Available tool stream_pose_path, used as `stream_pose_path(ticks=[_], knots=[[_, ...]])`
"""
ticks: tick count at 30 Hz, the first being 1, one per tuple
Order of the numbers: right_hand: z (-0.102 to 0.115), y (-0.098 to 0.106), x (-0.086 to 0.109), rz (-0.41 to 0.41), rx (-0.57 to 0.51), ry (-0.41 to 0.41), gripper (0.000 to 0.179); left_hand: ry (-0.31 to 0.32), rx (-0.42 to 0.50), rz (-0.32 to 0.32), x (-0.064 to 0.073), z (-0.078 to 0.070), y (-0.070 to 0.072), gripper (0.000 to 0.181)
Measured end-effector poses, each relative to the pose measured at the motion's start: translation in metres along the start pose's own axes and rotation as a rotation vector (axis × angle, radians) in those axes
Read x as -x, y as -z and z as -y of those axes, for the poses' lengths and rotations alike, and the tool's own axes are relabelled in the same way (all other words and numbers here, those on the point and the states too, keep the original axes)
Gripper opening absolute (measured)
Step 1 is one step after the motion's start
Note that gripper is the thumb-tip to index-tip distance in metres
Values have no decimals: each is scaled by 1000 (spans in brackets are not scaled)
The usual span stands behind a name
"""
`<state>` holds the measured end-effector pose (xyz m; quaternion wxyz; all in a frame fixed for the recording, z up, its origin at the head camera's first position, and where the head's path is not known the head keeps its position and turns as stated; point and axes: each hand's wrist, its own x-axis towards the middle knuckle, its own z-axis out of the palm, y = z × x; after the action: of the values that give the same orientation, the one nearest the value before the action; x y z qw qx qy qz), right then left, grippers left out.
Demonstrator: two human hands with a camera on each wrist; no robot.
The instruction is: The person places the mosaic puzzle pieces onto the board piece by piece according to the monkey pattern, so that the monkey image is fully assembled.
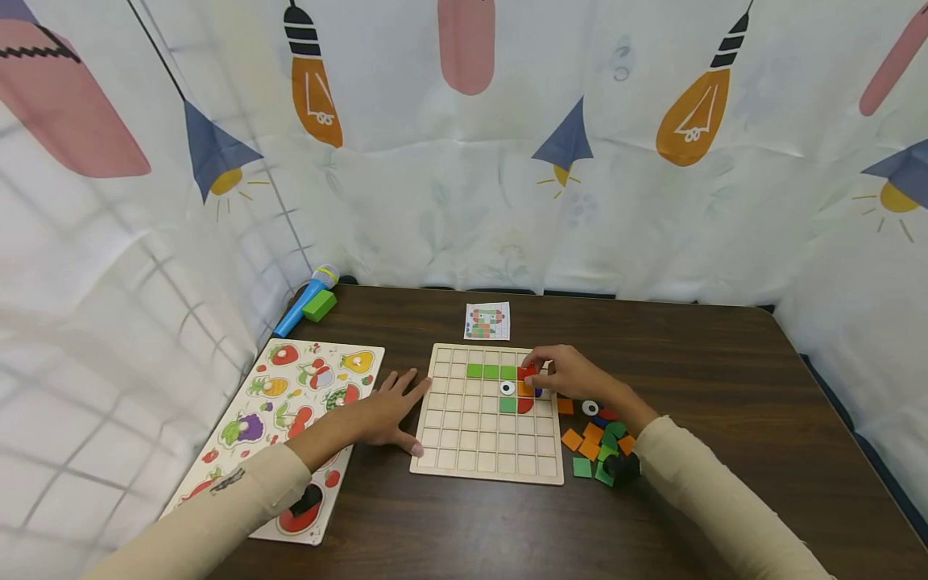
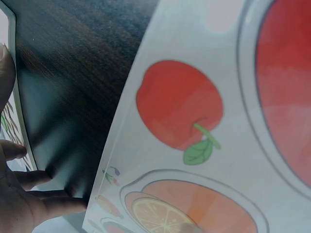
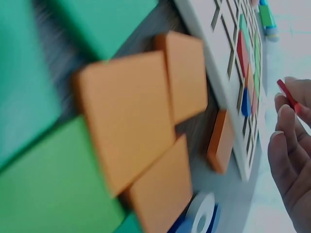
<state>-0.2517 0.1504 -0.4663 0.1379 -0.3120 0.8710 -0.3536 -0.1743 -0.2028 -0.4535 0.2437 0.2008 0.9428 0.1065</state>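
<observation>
A square wooden grid board (image 1: 464, 443) lies in the middle of the table. Its upper part bears a row of green tiles (image 1: 491, 371), an eye disc (image 1: 507, 388), an orange tile (image 1: 525, 389) and a rounded red tile (image 1: 525, 406). Over the board's right side, my right hand (image 1: 569, 372) pinches a small red tile (image 3: 290, 97) between thumb and fingers, clearest in the right wrist view. With fingers spread, my left hand (image 1: 384, 412) touches the board's left edge. A blue piece is partly covered by the right hand in the head view.
Loose tiles, including an orange tile (image 3: 129, 116), lie right of the board, beneath my right forearm. A small pattern card (image 1: 487, 321) lies behind the board. Left are a fruit puzzle board (image 1: 290, 419), a toy microphone (image 1: 297, 310) and a green block (image 1: 320, 306).
</observation>
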Motion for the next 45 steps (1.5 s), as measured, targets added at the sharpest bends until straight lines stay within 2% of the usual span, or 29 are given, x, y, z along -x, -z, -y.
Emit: stream_pose_path(ticks=[15,25,31,37,45], knots=[[24,-21,-33,59,-9,18,27,-7,0,-1,1,-2,0,111],[38,-35,-57,28,-25,-61,24,20,-13,0,-1,-1,-3,112],[41,-43,-68,9,-23,-62,25,23,-22,-3,-2,0,-3,112],[48,-49,-76,-8,-3,-70,23,16,-25,-8,-3,1,-4,112],[51,-60,-85,-30,108,-60,24,25,-27,0,-3,1,-3,113]])
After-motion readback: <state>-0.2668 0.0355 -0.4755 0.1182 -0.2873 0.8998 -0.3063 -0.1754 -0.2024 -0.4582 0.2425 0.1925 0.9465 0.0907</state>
